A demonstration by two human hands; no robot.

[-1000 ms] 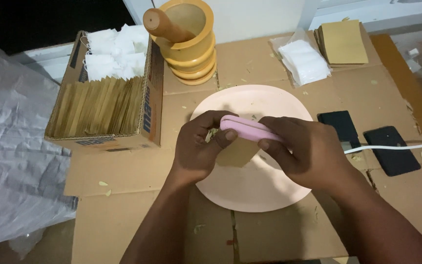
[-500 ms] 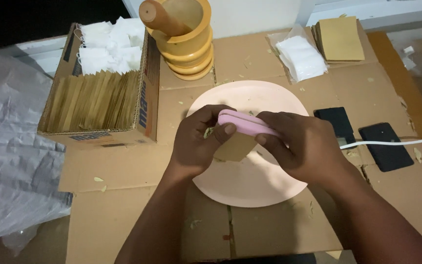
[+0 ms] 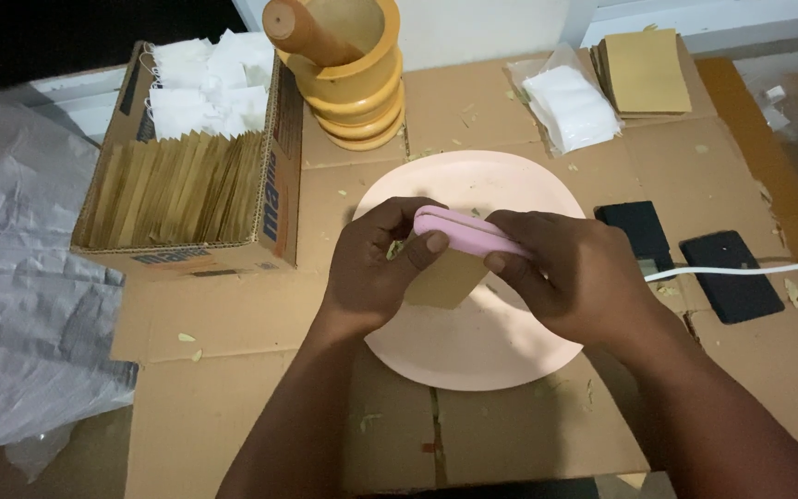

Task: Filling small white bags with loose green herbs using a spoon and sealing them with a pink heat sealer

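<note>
Hands meet over the middle of a round pink plate (image 3: 510, 356) that lies on flattened cardboard sheets (image 3: 233, 407) covering the work surface. The left hand (image 3: 376, 268) is curled, its thumb and fingers pinching the left end of a small pink clamp-like tool (image 3: 464, 231) and the top of a tan paper sachet (image 3: 445, 277) that hangs from the tool above the plate. The right hand (image 3: 570, 277) is closed around the right part of the same pink tool, fingers wrapped over it and the thumb underneath, pressing it shut on the sachet's upper edge. To the left, an open cardboard box (image 3: 274, 185) holds a row of upright tan sachets (image 3: 177, 189) in its near part and loose white bags (image 3: 210, 83) in its far part. Just beyond the plate, at the far edge, stands a yellow wooden mortar (image 3: 357, 83) with a pestle (image 3: 302, 32) leaning in it. Far right of that lie a clear packet of white bags (image 3: 570, 106) and, beside it, a stack of tan envelopes (image 3: 644, 74). Right of the plate rest two dark flat devices (image 3: 731, 277), with a white cable (image 3: 741, 270) running across them toward the right hand. Crumpled grey plastic sheeting (image 3: 20, 305) lies at the far left. Small green flakes are scattered over the cardboard.
</note>
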